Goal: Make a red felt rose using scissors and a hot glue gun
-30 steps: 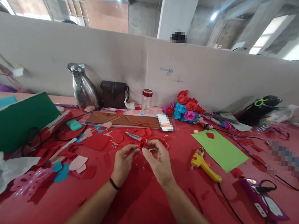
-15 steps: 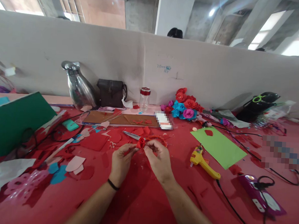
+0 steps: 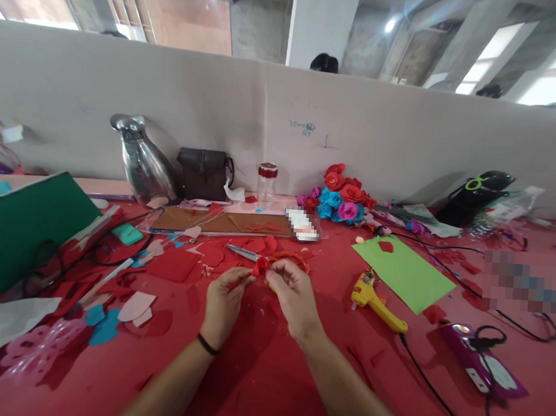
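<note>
Between my two hands is a small red paper flower (image 3: 260,267), its petals curled round a centre. My left hand (image 3: 225,294) pinches its left side with thumb and fingers. On the other side, my right hand (image 3: 293,292) has thumb and fingertips closed on the petals. Scissors (image 3: 243,252) with red-orange handles lie just behind the flower, partly hidden by it. Loose red paper petals (image 3: 212,252) are scattered beyond my left hand. To the right of my right hand rests a yellow hot glue gun (image 3: 376,305).
Behind stand a steel jug (image 3: 142,162), a dark bag (image 3: 203,173), a glass jar (image 3: 267,182) and a bunch of paper flowers (image 3: 342,196). Green paper (image 3: 410,279) and a purple power strip (image 3: 485,362) with black cords lie right. A dark green board (image 3: 36,231) leans left.
Both hands stay in nearly the same place. The flower's petals look slightly looser and more spread at the top, and my right fingers have shifted a little on them. The view has moved slightly.
</note>
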`<state>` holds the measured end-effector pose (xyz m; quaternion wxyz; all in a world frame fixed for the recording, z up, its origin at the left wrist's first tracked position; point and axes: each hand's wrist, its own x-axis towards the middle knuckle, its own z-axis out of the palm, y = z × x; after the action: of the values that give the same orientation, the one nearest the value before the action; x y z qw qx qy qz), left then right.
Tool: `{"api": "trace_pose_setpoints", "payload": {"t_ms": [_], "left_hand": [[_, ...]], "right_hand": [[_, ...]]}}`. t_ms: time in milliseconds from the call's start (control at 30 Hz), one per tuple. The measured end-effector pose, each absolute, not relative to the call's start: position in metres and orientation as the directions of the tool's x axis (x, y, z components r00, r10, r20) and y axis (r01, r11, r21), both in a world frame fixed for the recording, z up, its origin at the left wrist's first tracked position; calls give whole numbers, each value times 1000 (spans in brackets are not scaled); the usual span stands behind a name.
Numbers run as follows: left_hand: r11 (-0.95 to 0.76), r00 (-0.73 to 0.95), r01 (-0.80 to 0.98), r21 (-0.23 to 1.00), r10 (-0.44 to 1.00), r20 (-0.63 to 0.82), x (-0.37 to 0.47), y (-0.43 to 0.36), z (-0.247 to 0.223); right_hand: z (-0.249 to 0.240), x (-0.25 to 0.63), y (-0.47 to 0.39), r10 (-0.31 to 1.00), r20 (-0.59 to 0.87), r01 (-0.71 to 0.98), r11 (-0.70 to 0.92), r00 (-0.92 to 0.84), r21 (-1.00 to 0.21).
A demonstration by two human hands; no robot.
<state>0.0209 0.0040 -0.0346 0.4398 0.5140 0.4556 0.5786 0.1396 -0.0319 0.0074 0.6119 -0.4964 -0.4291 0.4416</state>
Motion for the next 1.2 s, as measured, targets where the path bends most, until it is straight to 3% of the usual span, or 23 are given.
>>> {"api": "trace_pose_setpoints", "payload": {"t_ms": [233, 400, 567, 700, 933, 1200], "left_hand": [[-74, 76, -149, 986, 993, 86, 23, 1, -28], [-23, 123, -327, 945, 990, 67, 24, 0, -25], [-49, 136, -318, 947, 986, 97, 23, 1, -26], [-149, 97, -202, 968, 981, 171, 20, 0, -28], [-333, 124, -15, 943, 935, 332, 18, 1, -30], [-350, 150, 54, 935, 929, 339, 15, 4, -28]], "right_hand": [[13, 137, -30, 985, -52, -410, 21, 165, -912], [16, 134, -33, 992, -41, -476, 21, 118, -879], [14, 137, -33, 989, 12, -395, 71, 150, -916], [13, 147, -32, 967, 109, -259, 169, 231, -951], [16, 157, -33, 972, 163, -74, 178, 171, -981], [17, 156, -31, 976, 89, -133, 117, 200, -984]]}}
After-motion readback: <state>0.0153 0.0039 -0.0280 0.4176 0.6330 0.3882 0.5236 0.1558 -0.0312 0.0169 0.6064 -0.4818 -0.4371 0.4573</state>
